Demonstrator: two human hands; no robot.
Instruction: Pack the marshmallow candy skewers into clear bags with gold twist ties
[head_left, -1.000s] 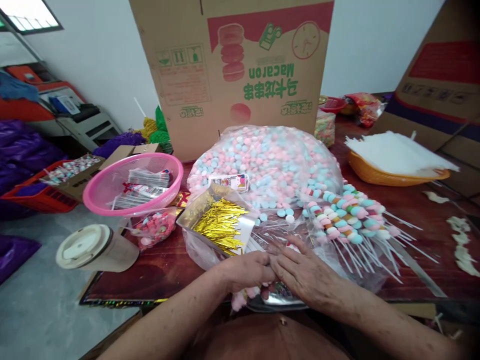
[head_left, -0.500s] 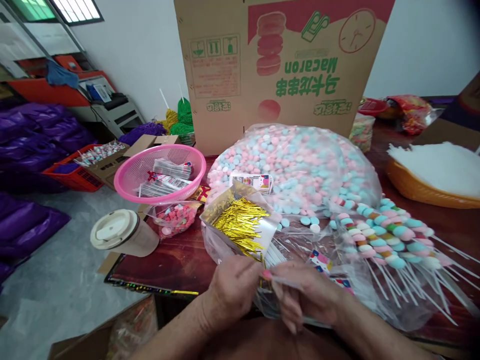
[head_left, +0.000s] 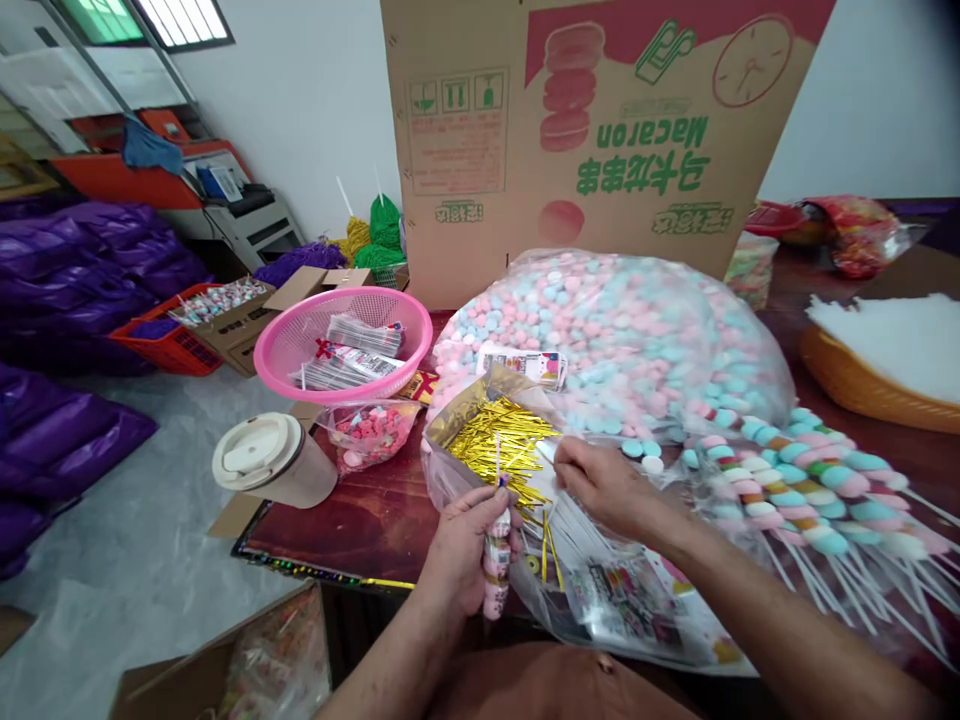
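My left hand (head_left: 474,540) is closed around a marshmallow skewer (head_left: 496,570) in a clear printed wrapper. Its white stick points up, and the pink sweets hang below my fingers. My right hand (head_left: 611,485) has its fingers pinched together at the right side of an open box of gold twist ties (head_left: 499,435); what they hold, if anything, I cannot make out. Below that hand lie white sticks (head_left: 574,530) and a stack of clear printed wrappers (head_left: 626,600). A few loose gold ties hang over the box's near edge.
Unwrapped marshmallow skewers (head_left: 810,480) lie at the right. Behind is a big bag of pink and blue marshmallows (head_left: 600,320) before a tall carton (head_left: 480,130). At the left stand a pink basket (head_left: 270,365), a lidded cup (head_left: 300,470) and a bag of red sweets (head_left: 371,430).
My hands, together in front of the box before, have separated. The left now holds the wrapped skewer upright; the right has moved up to the twist ties. The view has shifted slightly left.
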